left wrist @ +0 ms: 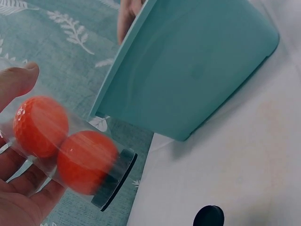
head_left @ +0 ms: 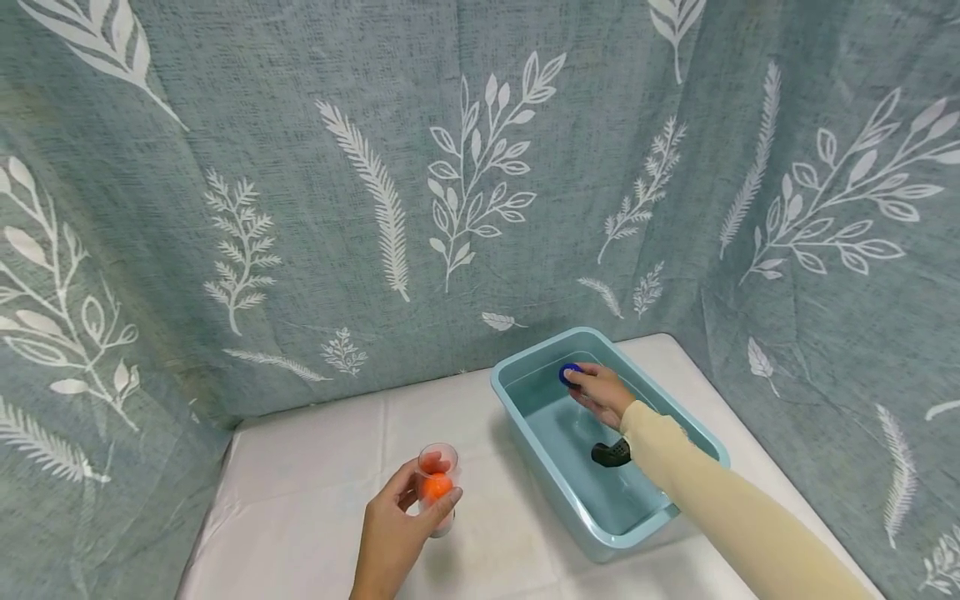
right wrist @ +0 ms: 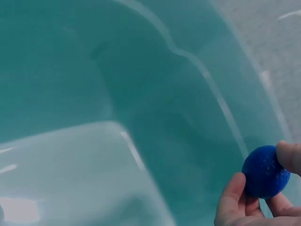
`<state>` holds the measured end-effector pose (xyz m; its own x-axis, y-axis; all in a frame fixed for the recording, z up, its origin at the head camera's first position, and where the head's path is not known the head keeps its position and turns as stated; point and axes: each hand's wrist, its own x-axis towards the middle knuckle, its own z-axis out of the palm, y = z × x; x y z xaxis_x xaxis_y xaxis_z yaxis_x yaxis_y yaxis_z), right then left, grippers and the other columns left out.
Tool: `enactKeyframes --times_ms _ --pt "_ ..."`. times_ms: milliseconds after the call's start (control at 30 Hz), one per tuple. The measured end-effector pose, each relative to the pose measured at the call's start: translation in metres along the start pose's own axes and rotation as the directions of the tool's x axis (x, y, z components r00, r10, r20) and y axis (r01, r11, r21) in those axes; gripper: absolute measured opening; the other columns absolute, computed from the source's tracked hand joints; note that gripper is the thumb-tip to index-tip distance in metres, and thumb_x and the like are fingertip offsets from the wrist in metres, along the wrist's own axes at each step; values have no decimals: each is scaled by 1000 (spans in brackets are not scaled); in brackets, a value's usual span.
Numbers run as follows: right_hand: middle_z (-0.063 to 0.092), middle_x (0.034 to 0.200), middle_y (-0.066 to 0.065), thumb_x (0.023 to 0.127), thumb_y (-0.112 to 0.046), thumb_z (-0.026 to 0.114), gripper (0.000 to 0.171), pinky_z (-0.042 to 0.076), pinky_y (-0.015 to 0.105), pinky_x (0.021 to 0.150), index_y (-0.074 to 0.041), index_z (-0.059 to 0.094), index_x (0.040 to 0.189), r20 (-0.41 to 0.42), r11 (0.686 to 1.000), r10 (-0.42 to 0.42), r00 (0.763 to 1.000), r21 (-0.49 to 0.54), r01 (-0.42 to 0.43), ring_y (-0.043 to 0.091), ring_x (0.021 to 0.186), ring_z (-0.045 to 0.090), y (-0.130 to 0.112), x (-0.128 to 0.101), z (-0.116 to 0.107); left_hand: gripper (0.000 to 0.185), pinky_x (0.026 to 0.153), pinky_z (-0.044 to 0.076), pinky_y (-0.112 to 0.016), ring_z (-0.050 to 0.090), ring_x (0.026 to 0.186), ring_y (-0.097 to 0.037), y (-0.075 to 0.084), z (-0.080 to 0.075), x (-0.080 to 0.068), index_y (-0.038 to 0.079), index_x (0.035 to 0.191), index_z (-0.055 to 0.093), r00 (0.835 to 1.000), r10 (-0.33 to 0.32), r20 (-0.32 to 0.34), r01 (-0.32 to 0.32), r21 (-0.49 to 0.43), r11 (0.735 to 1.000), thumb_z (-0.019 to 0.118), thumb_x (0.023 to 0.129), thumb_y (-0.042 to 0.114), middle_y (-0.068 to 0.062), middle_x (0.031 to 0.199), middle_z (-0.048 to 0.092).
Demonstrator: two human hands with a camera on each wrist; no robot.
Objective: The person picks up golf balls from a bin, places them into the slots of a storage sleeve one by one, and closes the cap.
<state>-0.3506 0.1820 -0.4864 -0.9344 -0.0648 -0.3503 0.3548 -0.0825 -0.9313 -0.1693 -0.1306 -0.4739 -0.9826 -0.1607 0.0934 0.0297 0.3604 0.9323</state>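
Note:
My left hand [head_left: 408,508] grips a clear plastic tube [head_left: 437,454] over the white table. Inside the tube, two orange golf balls [left wrist: 88,161] lie one against the other, and a dark cap [left wrist: 114,180] closes one end. My right hand [head_left: 603,393] reaches inside the light blue basin [head_left: 551,462], pinching a blue golf ball [right wrist: 266,172] between thumb and fingers near the basin's far end. Below that wrist, a black curved object with small holes [head_left: 611,454] rests on the basin floor, partly hidden by the sleeve.
The basin stands on the right part of the white-covered table [head_left: 315,492]. A leaf-patterned grey-green curtain [head_left: 300,208] hangs behind and along both sides. A small black round piece [left wrist: 208,216] shows low in the left wrist view.

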Motion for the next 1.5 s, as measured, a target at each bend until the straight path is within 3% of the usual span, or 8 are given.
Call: enactKeyframes --times_ms 200,433,633,867,1033,1300,1400,1500 --pt "35 152 26 107 -10 52 57 42 35 111 5 26 156 98 996 -91 991 13 91 34 140 41 -24 -17 1 56 95 55 -35 67 105 -20 0 -2 0 18 119 70 1000 -11 -7 11 14 1000 90 74 46 2 109 70" --pt "40 150 22 105 -13 57 56 46 33 108 0 32 154 159 984 -178 971 14 178 30 136 46 -41 -36 16 58 95 56 -38 67 107 -23 1 -2 -2 17 122 70 999 -44 -16 44 18 999 90 75 44 0 111 70" --pt "46 144 21 104 -10 59 48 48 34 106 -1 43 148 263 958 -286 921 50 284 28 130 51 -54 -60 39 55 96 55 -39 67 107 -21 1 -3 -3 20 119 70 999 -34 -13 34 -2 999 89 74 46 2 109 70" --pt "50 141 15 103 -12 61 44 47 36 108 -13 51 146 380 931 -352 855 44 363 28 130 51 -61 -85 71 55 96 55 -36 67 106 -19 4 -5 -4 21 120 71 1000 -20 -13 20 -3 1000 89 75 47 2 103 70" --pt "54 139 12 102 -18 65 44 45 42 109 -14 55 144 431 908 -392 812 41 417 28 127 54 -59 -105 95 57 96 55 -36 67 106 -20 7 -5 -4 20 122 70 1000 -24 -17 24 8 1000 89 75 46 2 105 71" --pt "60 132 9 99 -20 69 41 52 36 100 -17 59 138 482 855 -470 740 42 516 26 118 60 -35 -127 131 57 98 54 -40 67 108 -20 11 -4 -4 22 124 70 1000 -13 -12 13 16 1000 88 76 47 4 109 72" --pt "60 131 7 99 -19 69 40 52 35 100 -16 59 138 524 858 -460 717 54 511 26 118 61 -21 -129 143 57 99 53 -42 67 110 -20 11 -3 -5 23 126 69 1000 1 -7 -1 -8 1000 89 76 43 4 113 72" --pt "61 133 4 99 -22 69 40 51 34 101 -19 60 138 546 869 -439 714 57 491 24 120 61 -8 -129 150 58 100 53 -46 67 111 -23 12 -3 -6 24 128 67 1000 -4 -4 4 -15 1000 89 77 42 4 113 72"
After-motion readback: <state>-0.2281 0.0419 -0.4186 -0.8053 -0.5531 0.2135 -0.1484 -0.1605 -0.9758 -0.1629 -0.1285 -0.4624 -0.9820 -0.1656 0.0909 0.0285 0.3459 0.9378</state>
